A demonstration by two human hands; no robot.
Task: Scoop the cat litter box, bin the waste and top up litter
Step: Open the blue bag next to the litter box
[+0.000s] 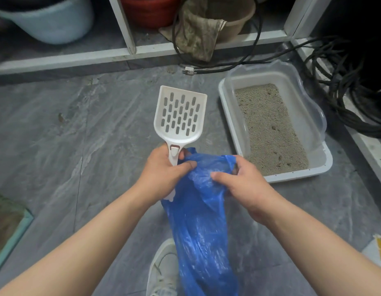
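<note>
Our left hand (164, 167) curls round the handle of the white slotted scoop (180, 114) at centre frame, thumb pinching the blue plastic bag (200, 227) against it. Our right hand (243, 184) pinches the bag's rim, fingers hidden in the folds. The bag's bottom is cut off at the lower edge. We read no writing anywhere. The litter box (230, 107), holding grey litter (268, 133), sits on the floor (78, 135) at right.

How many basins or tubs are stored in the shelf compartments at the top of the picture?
3. A pale blue tub stands in the left compartment. A red one and a tan one, with a cloth draped over it, share the middle compartment. Others may be hidden beyond the frame.
</note>
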